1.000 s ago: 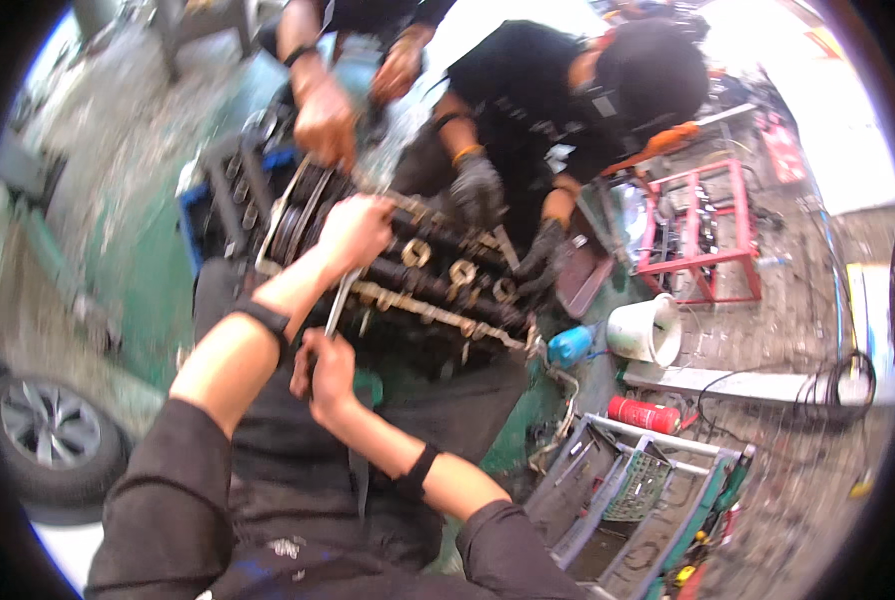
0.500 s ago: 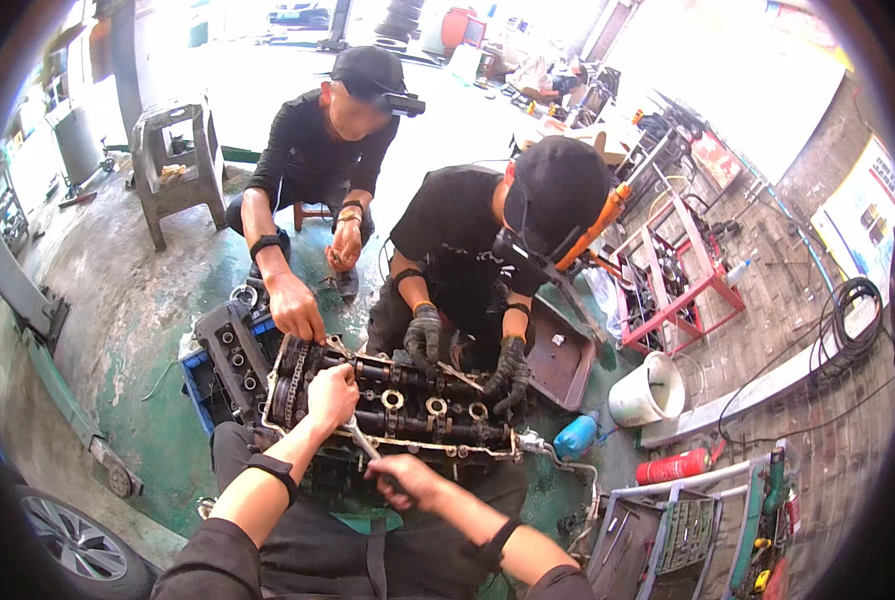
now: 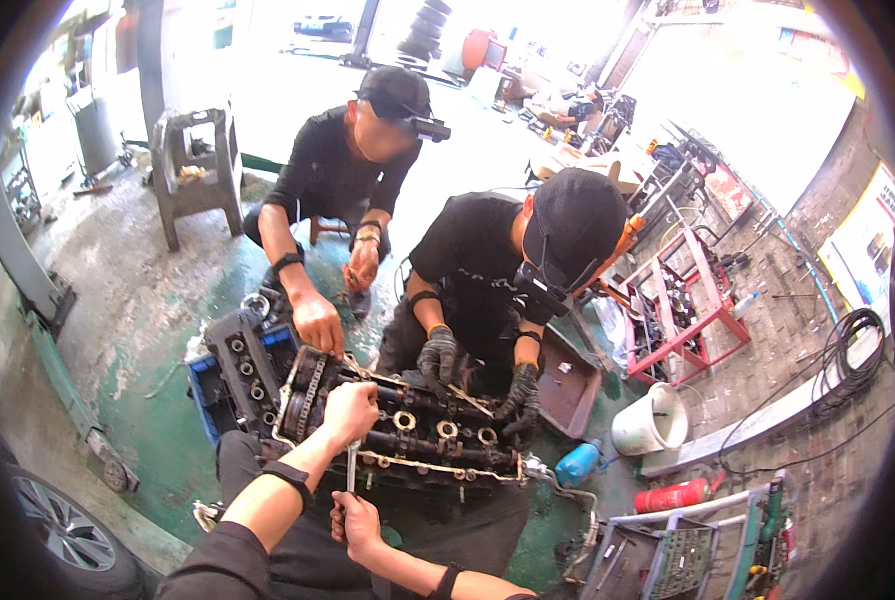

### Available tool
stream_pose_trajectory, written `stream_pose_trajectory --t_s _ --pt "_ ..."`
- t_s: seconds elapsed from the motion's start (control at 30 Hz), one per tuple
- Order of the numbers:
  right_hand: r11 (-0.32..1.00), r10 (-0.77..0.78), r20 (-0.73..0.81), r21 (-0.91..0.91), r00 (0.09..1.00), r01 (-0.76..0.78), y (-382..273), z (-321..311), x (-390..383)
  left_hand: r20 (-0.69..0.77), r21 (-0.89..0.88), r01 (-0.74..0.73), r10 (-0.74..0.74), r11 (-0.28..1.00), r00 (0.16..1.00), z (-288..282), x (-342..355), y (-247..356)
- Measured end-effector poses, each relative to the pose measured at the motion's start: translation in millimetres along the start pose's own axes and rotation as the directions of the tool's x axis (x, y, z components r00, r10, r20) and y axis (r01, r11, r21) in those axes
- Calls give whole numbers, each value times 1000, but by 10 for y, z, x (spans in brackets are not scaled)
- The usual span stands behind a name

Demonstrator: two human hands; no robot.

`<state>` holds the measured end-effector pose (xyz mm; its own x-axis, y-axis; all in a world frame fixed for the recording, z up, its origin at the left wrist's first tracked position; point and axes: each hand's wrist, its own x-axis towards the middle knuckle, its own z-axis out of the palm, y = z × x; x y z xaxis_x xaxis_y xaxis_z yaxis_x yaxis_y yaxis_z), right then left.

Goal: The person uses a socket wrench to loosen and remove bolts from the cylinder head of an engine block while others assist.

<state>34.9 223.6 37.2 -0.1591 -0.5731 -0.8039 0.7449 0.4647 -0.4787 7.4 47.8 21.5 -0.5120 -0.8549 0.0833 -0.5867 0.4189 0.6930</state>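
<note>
Lettering marks a poster (image 3: 873,240) at the right. The floor (image 3: 158,440) is worn green and grey; the engine (image 3: 427,430) lies between the person and two co-workers. The right hand (image 3: 358,525) curls closed around a wrench (image 3: 352,468); the left hand (image 3: 351,411) bends over its upper end (its fingers' closure and grip are hidden).

Dark engine (image 3: 426,428), open-topped, lying crosswise, silver wrench (image 3: 353,466) at its near edge
</note>
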Motion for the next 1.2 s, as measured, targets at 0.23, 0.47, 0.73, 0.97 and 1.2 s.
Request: stream_pose_trajectory --t_s 0.23,0.47,0.73,0.97,1.2 --pt "986 163 248 -12 955 -165 -87 -204 117 7 30 66 -66 997 998 40 -61 -48" --pt "856 188 275 -517 943 -19 -932 -857 250 -150 -118 296 -312 948 938 111 -130 -251" --pt "853 370 282 -482 885 -203 -497 -935 451 -96 -234 240 -268 942 959 198 -94 -112" --pt "961 173 216 -251 961 -116 -89 -755 432 -30 -235 184 -197 954 980 76 -91 -206" --pt "989 -130 56 79 990 126 434 108 335 62 -181 56 -45 982 997 55 -35 -116"
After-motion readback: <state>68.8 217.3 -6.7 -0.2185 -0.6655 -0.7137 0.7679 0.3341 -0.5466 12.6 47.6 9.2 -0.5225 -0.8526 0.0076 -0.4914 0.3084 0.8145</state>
